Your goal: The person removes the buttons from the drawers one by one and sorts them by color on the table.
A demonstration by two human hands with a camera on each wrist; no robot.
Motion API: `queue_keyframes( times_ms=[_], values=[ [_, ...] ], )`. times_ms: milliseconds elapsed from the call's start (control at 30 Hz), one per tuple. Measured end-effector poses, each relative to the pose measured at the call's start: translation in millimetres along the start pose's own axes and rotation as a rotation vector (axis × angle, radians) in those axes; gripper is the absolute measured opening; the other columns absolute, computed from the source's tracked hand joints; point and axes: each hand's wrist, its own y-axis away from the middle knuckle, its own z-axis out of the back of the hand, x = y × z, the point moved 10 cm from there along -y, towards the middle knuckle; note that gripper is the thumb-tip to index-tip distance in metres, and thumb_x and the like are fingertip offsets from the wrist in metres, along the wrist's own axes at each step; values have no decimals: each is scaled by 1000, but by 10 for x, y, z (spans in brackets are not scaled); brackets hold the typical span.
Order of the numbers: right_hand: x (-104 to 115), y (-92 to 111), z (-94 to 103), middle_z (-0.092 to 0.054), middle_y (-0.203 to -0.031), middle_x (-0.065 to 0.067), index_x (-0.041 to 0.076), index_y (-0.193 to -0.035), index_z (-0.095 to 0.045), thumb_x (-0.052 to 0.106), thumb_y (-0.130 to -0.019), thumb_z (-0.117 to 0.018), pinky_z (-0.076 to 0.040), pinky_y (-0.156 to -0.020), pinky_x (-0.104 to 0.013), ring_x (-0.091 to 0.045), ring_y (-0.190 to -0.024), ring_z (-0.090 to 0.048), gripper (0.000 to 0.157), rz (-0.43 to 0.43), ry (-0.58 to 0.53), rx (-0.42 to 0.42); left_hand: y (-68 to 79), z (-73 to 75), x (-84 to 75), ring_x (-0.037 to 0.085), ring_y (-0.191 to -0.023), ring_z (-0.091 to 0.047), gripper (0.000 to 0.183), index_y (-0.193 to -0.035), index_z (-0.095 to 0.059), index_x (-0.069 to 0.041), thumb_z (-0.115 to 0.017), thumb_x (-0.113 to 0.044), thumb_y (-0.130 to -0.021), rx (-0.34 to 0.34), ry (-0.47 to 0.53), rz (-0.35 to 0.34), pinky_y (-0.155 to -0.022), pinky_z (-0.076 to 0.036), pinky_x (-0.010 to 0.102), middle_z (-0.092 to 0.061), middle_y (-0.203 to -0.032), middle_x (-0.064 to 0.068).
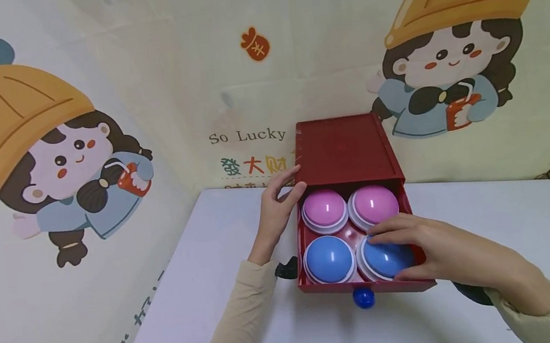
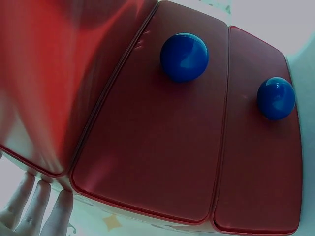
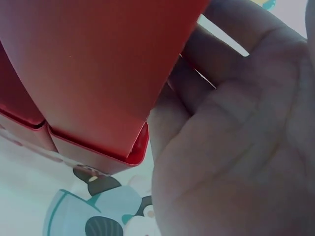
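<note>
The right hand (image 1: 433, 243) hides part of the near right blue dome (image 1: 388, 259) and some of the drawer's right side. In the right wrist view, its fingertips are hidden behind the red wall. The left wrist view cuts off most of the left hand (image 1: 279, 208); only three fingers show in a corner. The front edge of the white worktop (image 1: 222, 241) is cut off too.

A red chest (image 1: 347, 151) stands by the back edge of the worktop, between its left and right corners. Its top drawer (image 1: 330, 288) is pulled out, with a blue knob (image 1: 364, 298) in front. Inside sit four domes with white rims: the far left pink dome (image 1: 325, 208), the far right pink dome (image 1: 374, 202), the near left blue dome (image 1: 329, 259), and the near right blue one. What is under the rims cannot be seen. The middle drawer (image 2: 147, 132) and bottom drawer (image 2: 258, 172) are closed, so their insides are hidden.

The right hand is spread wide, with fingers and thumb bent round the near right blue dome. How hard it squeezes, I can't tell. The left hand touches the chest's left side with loose fingers, holding nothing.
</note>
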Motion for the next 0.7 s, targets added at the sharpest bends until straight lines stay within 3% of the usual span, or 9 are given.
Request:
queue_keyframes(
  times_ms=[367, 700],
  values=[
    [57, 24, 14, -57, -137, -7, 26, -132, -64, 35, -79, -83, -58, -86, -44, -34, -123, -54, 58, 83, 75, -13, 7, 1, 15, 23, -121, -55, 41, -137, -58, -6, -62, -9, -96, -9, -1, 12, -102, -50, 39, -55, -136, 13],
    [86, 41, 43, -56, -136, -4, 27, -133, -64, 46, -84, -76, -58, -83, -32, -28, -120, -54, 54, 157, 48, -37, 3, 2, 1, 24, -122, -55, 41, -137, -58, -4, -62, -9, -96, -11, -6, 9, -101, -51, 38, -55, -137, 13]
  ],
)
